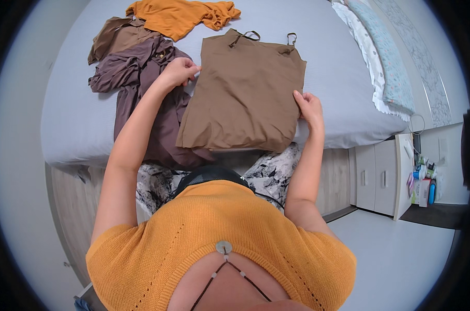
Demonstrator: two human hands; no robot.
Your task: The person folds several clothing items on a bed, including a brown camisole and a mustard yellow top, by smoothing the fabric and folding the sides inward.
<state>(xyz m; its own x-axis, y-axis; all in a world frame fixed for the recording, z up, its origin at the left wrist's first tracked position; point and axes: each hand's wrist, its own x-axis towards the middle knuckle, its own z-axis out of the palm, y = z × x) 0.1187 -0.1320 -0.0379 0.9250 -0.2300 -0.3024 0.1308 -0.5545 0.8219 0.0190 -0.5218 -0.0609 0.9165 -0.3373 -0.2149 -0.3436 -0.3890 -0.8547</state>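
Observation:
A brown camisole with thin straps lies spread on the bed in front of me, its straps pointing to the far side and its hem over the near edge. My left hand is closed at its upper left side, the fingertips meeting the fabric. On the opposite side, my right hand pinches the camisole's right edge, thumb on top and fingers beneath. Beside my left forearm a dark purple garment lies crumpled, partly hidden by that arm and hanging toward the bed's near edge.
An orange garment and another brown garment lie at the far left of the bed. Folded light-blue patterned bedding runs along the right. A white cabinet stands at the right, with small items beside it.

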